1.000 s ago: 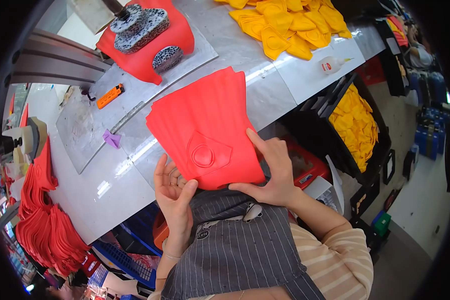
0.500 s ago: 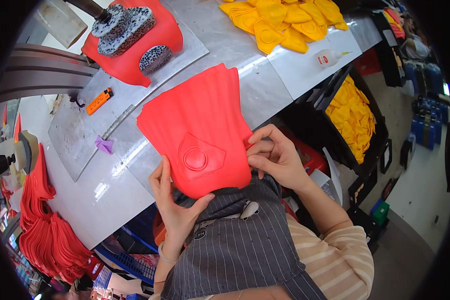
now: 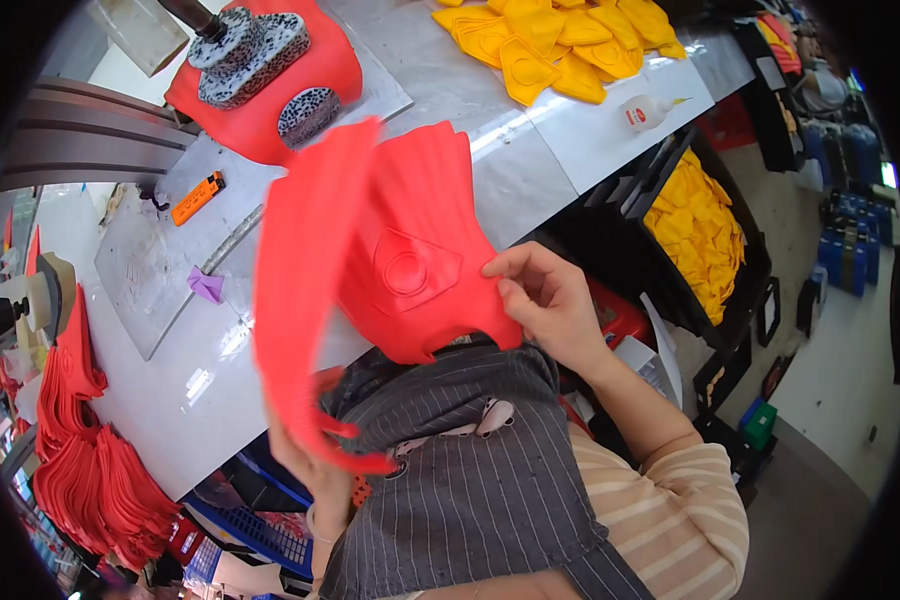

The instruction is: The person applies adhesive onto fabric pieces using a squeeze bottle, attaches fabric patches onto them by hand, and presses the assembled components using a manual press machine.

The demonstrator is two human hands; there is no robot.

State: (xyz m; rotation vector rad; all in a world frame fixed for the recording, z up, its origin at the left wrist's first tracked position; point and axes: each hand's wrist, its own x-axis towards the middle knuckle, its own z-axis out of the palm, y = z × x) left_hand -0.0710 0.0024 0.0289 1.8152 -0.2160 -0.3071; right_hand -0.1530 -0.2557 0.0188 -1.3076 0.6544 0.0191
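Two red moulded capes with ridged folds are in front of me. One red cape (image 3: 415, 230) has a raised pentagon-and-circle emblem, and my right hand (image 3: 552, 305) pinches its right edge between thumb and fingers. Its lower edge lies against the dark striped apron (image 3: 470, 470). Over its left side, another red cape (image 3: 305, 270) is tilted up and smeared by motion. My left hand (image 3: 305, 465) is at the lower end of that blurred cape, gripping it, with the fingers partly hidden behind it.
A speckled pad press (image 3: 255, 60) stands over a red cape (image 3: 325, 60) at back left. Yellow pieces (image 3: 560, 45), a dropper bottle (image 3: 650, 110), an orange cutter (image 3: 199, 198) and a purple scrap (image 3: 207, 285) lie on the table. Red capes (image 3: 100, 490) hang left; a black crate (image 3: 660, 225) holds yellow pieces.
My left hand has lifted one cape and swung it left and down, uncovering another with the same emblem. My right hand stays at the right edge.
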